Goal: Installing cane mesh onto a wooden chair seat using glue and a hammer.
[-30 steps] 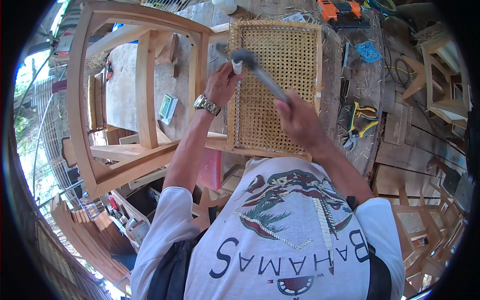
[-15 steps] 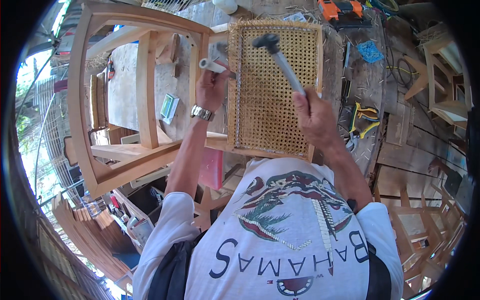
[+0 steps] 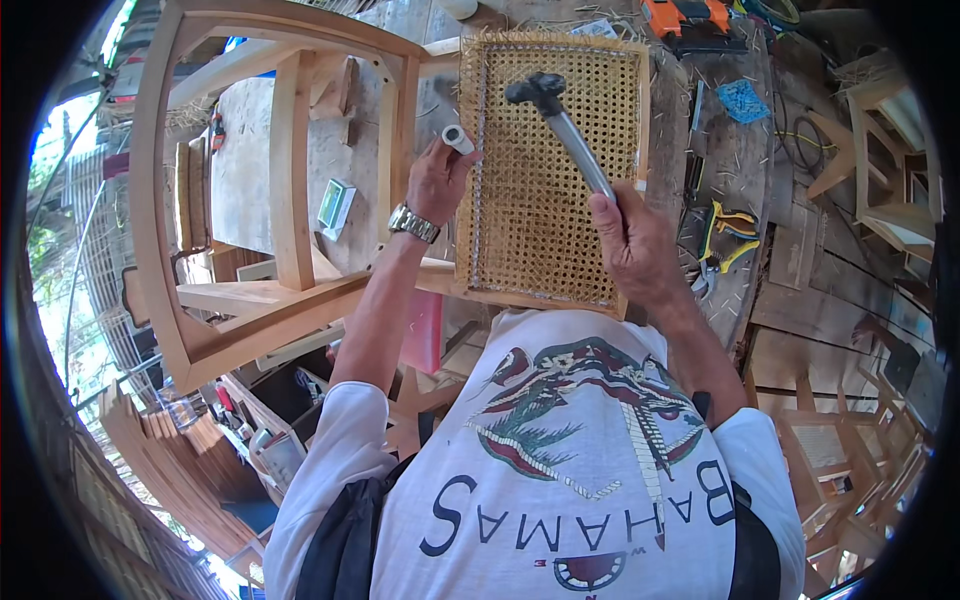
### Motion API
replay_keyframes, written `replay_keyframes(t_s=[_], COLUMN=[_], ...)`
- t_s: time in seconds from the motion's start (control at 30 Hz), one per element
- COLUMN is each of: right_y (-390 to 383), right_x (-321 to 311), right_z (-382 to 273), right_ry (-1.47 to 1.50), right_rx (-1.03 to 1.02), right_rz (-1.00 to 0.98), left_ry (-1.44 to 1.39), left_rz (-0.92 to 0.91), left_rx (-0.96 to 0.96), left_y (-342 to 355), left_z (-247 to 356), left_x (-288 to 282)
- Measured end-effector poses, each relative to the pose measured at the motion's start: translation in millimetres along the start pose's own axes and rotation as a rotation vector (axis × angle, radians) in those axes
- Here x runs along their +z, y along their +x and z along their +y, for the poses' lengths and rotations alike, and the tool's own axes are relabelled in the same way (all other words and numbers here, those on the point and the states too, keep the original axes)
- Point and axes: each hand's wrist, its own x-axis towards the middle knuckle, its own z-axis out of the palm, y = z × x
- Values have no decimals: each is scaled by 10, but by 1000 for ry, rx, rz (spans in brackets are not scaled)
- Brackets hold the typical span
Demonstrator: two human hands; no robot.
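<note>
My left hand [image 3: 436,180] grips a short white hollow cylinder [image 3: 456,140] at the left edge of a woven cane panel [image 3: 550,230] in a wooden frame. The cylinder's open end faces up. My right hand [image 3: 634,243] is closed on the grey handle of a hammer [image 3: 574,135]; its dark head hangs over the upper middle of the panel. An empty wooden chair frame [image 3: 294,170] lies beside the panel on the left, on the wooden bench [image 3: 252,130].
Yellow-handled pliers [image 3: 727,235], a blue speckled bag or cloth [image 3: 742,100], an orange tool [image 3: 680,17] and a small box [image 3: 336,205] rest around the work. More chair frames [image 3: 890,170] stand at the right; stacked boards [image 3: 160,460] are at lower left.
The hammer head has risen and moved right, away from the cylinder it was against. My left hand pulled left with the cylinder, then came back toward the panel's edge.
</note>
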Motion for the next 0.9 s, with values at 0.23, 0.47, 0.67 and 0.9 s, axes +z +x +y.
replay_keyframes(t_s=[0.23,0.47,0.67,0.9], right_y=[33,36,88,-50], right_x=[326,246,362,16], right_z=[8,-174,160,30], right_ry=[231,13,-182,90], right_rx=[-287,-232,-133,-47], right_rz=[32,-16,-54,74], left_ry=[139,92,89,-340], left_rz=[-38,-55,-108,119], left_rx=[122,11,-84,-94], left_y=[53,45,55,-175], left_z=[79,90,98,-60], left_x=[-13,-12,-30,9])
